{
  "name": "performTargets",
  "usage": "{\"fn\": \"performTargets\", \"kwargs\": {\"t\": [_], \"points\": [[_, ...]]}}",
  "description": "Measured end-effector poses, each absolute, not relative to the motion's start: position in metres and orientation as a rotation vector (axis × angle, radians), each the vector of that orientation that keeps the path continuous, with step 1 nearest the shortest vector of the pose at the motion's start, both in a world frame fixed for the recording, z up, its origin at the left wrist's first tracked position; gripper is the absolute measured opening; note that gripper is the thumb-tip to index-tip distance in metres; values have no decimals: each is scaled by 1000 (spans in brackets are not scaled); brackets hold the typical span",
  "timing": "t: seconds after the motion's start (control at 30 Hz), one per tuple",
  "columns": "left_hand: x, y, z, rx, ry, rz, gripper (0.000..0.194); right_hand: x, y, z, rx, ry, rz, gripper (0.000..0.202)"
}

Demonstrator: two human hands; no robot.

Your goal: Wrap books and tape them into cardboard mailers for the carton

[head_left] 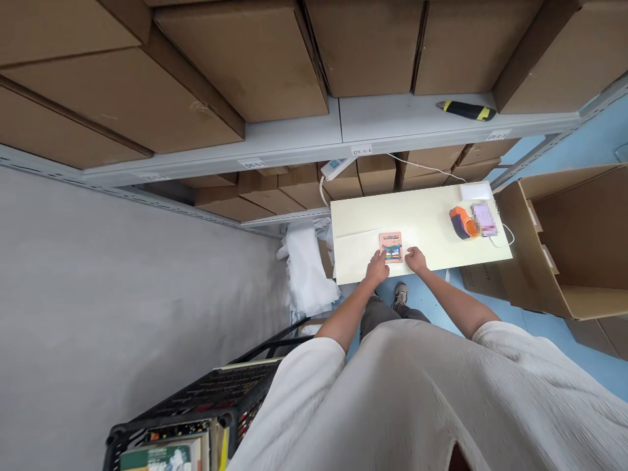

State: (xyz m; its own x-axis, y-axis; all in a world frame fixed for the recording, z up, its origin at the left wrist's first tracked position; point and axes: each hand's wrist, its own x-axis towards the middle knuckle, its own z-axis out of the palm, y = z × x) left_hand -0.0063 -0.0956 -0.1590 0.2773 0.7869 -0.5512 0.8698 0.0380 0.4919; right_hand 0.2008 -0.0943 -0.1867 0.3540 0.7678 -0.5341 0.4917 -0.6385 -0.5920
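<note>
A small pink-orange book (391, 247) with a picture on its cover lies on the pale tabletop (422, 216). My left hand (377, 268) grips its lower left edge, the fingers partly over the cover. Just to the right of the book, apart from it, my right hand (416, 260) is closed with the fingers curled in. Whatever that hand may hold is too small to make out. Farther right on the table are an orange and dark tape dispenser (464, 223) and a blurred purple item (485, 219).
Cardboard boxes (367, 46) fill the metal shelves ahead, where a utility knife (468, 110) lies. A power strip (338, 167) hangs below the shelf. White packing material (309, 268) is left of the table. A large open carton (579, 235) stands right; a black crate (235, 399) holds books.
</note>
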Motion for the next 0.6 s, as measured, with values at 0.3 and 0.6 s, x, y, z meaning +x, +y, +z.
{"fn": "performTargets", "kwargs": {"t": [0.3, 0.6], "points": [[-2, -92, -159, 1780, 1532, -206, 73, 232, -81, -190, -2432, -916, 1049, 41], [-3, -88, -159, 1793, 1537, -228, 67, 230, -74, -198, -2421, -764, 1136, 43]]}}
